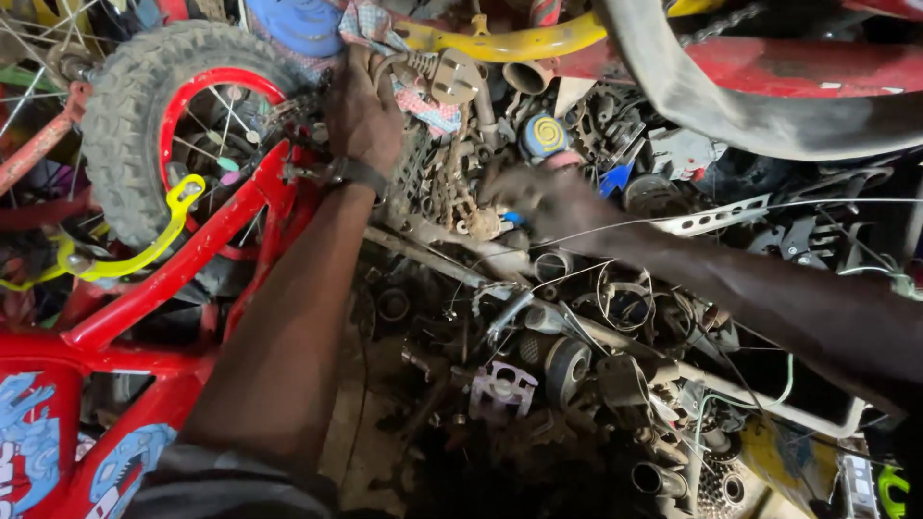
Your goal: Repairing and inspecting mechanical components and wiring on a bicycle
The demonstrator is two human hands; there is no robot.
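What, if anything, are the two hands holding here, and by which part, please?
The left hand rests at the axle end of the small red bicycle, its grip hidden. The right hand reaches into the heap of metal parts; blur hides whether its fingers hold anything.

The right hand (538, 200) is smeared by motion, so its fingers and whatever they touch cannot be made out. The left hand (363, 113), just right of the small knobby wheel (144, 115), hides its fingertips among chain and cloth. That wheel's far side is cut by the top edge. Below it, the red bicycle frame (183, 269) runs off the left and bottom edges.
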